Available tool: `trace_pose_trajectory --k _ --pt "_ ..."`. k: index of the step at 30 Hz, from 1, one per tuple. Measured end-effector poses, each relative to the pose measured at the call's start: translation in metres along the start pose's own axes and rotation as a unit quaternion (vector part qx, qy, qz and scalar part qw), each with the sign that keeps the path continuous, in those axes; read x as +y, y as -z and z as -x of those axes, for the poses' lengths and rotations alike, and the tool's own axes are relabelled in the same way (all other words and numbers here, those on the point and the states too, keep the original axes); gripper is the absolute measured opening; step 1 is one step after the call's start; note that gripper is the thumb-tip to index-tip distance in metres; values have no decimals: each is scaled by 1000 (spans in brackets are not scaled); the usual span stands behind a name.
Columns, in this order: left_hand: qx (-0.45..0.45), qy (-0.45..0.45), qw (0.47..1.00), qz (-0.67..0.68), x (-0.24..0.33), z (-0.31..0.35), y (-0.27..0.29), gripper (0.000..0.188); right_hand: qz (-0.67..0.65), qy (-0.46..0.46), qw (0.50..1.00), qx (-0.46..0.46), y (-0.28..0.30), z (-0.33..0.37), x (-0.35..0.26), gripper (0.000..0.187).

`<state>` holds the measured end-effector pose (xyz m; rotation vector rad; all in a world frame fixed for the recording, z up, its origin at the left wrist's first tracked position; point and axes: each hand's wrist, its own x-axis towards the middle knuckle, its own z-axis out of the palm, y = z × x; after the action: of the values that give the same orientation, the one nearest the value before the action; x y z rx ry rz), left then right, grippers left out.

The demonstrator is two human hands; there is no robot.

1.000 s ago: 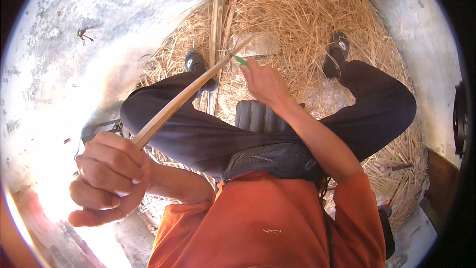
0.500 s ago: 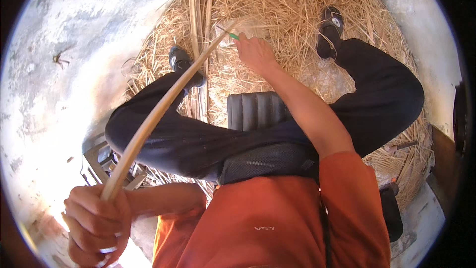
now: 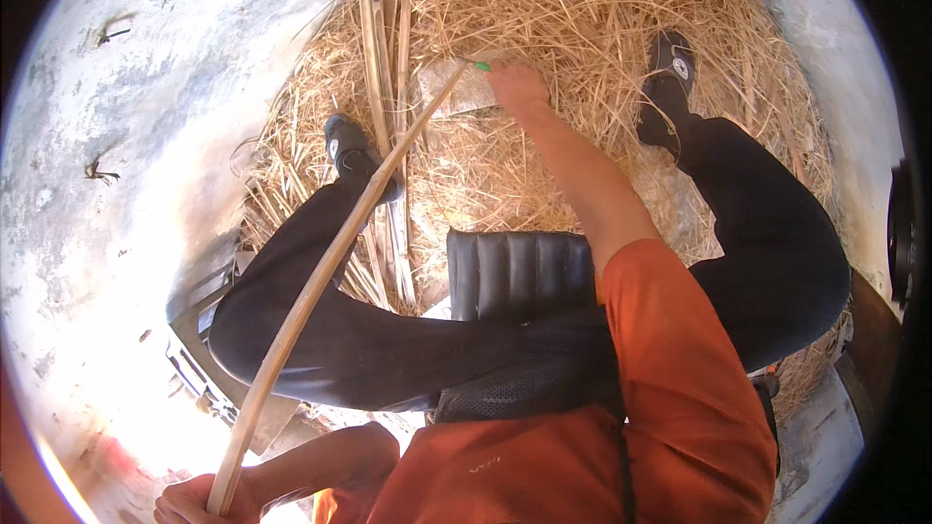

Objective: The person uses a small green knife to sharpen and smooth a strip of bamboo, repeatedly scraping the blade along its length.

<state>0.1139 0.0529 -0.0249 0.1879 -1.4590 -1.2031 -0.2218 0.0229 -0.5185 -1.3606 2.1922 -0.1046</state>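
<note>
My left hand [image 3: 197,500], at the lower left edge, is closed round the near end of a long, pale, slightly curved wooden stick [image 3: 335,250]. The stick slants up and away across my left leg to its thin far end. There my right hand [image 3: 518,84], arm stretched forward, is closed on a small green-handled knife [image 3: 482,66]. Its thin blade points left and lies at the stick's far tip; whether it touches is too small to tell. Under the tip lies a flat pale slab [image 3: 456,87] among the straw.
Dry straw-like strips [image 3: 563,0] cover the floor. Several long flat slats [image 3: 374,49] lie beside my left shoe [image 3: 348,141]. A black padded cushion [image 3: 519,275] sits between my legs. Pale walls [image 3: 126,155] rise on both sides, with a metal frame [image 3: 199,359] at the left.
My right hand and the knife have moved farther forward and slightly right, along with the stick's tip. My left hand has dropped lower in view, still gripping the stick.
</note>
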Motion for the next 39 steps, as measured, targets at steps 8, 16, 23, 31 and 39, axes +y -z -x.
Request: trace_pose_trajectory --k 8,16,23,31,39 --pt "11 -32 999 41 3 -12 6 47 -278 -128 923 -232 52 16 20 30" --pt "-129 -9 991 -39 -12 -4 -43 40 -208 88 967 -121 216 140 -52 46" --pt "-85 -57 994 46 -10 19 -55 64 -441 213 872 -24 238 361 -163 32" --pt "-181 -58 980 64 0 30 -63 47 -357 179 907 135 194 383 -180 29" --pt "-94 -69 992 45 -4 36 -63 46 -320 162 924 130 178 366 -178 23"
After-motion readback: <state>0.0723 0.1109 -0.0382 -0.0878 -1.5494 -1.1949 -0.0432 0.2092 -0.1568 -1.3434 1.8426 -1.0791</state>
